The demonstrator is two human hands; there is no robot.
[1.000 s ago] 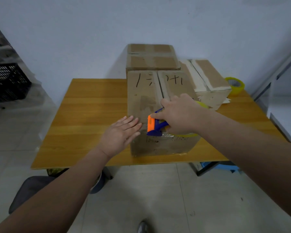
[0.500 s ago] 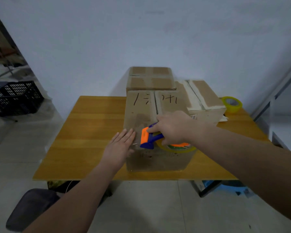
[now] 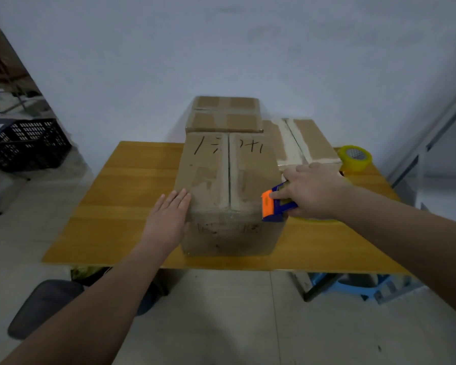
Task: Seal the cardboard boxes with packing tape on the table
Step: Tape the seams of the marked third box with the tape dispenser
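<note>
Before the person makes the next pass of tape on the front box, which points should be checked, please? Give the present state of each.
1. Left hand steadies front box: ok, flat on its near left corner.
2. Right hand grip on tape dispenser: ok, fingers curled round it.
3. Dispenser placed at the box: ok, at its near right corner.
4. Centre seam taped: cannot tell; a dark line shows between the flaps.
5. Box fully on table: ok.
6. Tape left in dispenser: cannot tell, mostly hidden.
</note>
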